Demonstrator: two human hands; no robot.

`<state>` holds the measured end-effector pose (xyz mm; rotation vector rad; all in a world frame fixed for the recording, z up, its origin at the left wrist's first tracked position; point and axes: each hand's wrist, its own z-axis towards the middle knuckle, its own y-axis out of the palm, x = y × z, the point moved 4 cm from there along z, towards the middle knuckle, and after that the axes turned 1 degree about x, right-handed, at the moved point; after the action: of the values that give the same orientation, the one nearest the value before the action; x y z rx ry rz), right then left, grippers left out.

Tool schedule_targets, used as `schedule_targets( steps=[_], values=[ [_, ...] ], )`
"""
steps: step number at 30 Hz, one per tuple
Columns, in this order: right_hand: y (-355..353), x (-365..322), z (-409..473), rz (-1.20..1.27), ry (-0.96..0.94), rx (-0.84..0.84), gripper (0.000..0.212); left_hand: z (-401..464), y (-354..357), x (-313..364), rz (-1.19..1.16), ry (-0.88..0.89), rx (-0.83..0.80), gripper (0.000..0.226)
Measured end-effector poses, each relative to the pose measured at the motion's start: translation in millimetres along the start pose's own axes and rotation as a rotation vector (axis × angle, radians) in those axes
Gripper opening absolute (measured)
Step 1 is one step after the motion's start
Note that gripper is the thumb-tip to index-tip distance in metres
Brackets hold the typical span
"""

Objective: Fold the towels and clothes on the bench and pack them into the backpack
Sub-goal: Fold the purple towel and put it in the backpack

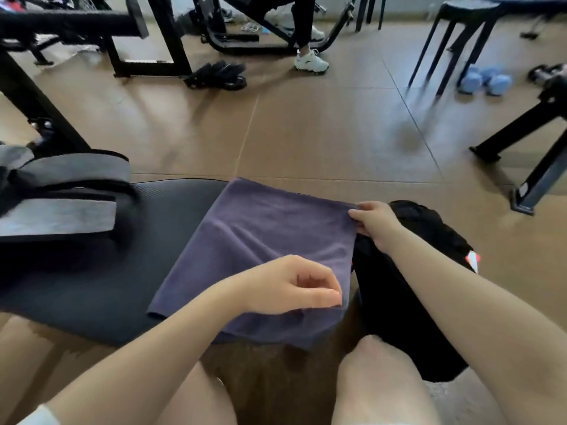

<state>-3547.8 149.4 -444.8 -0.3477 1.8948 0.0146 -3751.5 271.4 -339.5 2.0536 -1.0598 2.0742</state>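
- Towel (264, 240), purple-grey, spread flat across black padded bench (101, 286); near edge draped over the front of the bench, far corner reaching the back edge.
- Right hand (372, 223) at the towel's far right corner, thumb and fingers pinched shut on the edge of the cloth.
- Left hand (288, 285) above the towel's near right part, fingers curled loosely with thumb and forefinger close together; cannot tell whether cloth is pinched between them or only touched.
- Black clothing (408, 289) heaped at the right end of the bench, just beside the towel and partly under the right forearm; small red and white tag (472, 260) showing on its right side.
- Grey and black backpack (58, 197) lying on the left end of the bench, well apart from the towel, straps facing up.
- Bare knees at the bottom of the view, close to the bench front.
- Brown floor behind, with black stool (460, 32), light blue dumbbells (484, 79), black gym frames, and another person's white shoe (311, 61).
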Motion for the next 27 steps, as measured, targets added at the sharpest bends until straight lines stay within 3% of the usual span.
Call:
schedule_targets(
  steps=[1,3,8,12,14,17,20,21,24,27],
  values=[
    [1.9,6.1,-1.7,0.031,0.018,0.027,0.019,3.5,-0.6,-10.2,0.002,-0.065,-0.016,0.013],
    [5.2,15.7,-3.3,0.061,0.049,0.107,0.003,12.0,-14.6,-33.1,0.038,-0.148,0.132,0.015],
    [30.9,32.5,-6.9,0.179,0.293,0.045,0.015,27.6,-84.1,-96.3,0.381,-0.268,0.678,0.015],
    [42.3,44.6,-2.7,0.446,0.457,-0.008,0.026,31.5,-125.0,-142.1,0.55,-0.475,0.842,0.024],
    [39.9,45.9,0.9,0.455,0.404,0.034,0.025,33.7,-138.7,-153.4,0.571,-0.582,0.856,0.031],
    [28.4,36.8,9.9,0.46,0.223,0.113,0.05,34.9,-153.9,-160.2,0.582,-0.735,0.918,0.04],
    [20.5,10.7,8.4,0.49,0.063,0.119,0.013,33.6,-165.7,-165.3,0.571,-0.879,0.993,0.046],
    [19.2,2.9,8.9,0.484,0.018,0.121,0.01,34.0,-169.7,-168.6,0.568,-0.902,0.974,0.046],
    [26.7,-21.9,6.2,0.452,-0.088,0.078,0.025,32.2,-184.1,-176.1,0.44,-0.823,0.966,0.036],
    [39.5,-36.1,12.1,0.378,-0.082,0.034,0.026,14.2,-201.0,-179.5,0.032,-0.589,1.186,0.018]
  ],
)
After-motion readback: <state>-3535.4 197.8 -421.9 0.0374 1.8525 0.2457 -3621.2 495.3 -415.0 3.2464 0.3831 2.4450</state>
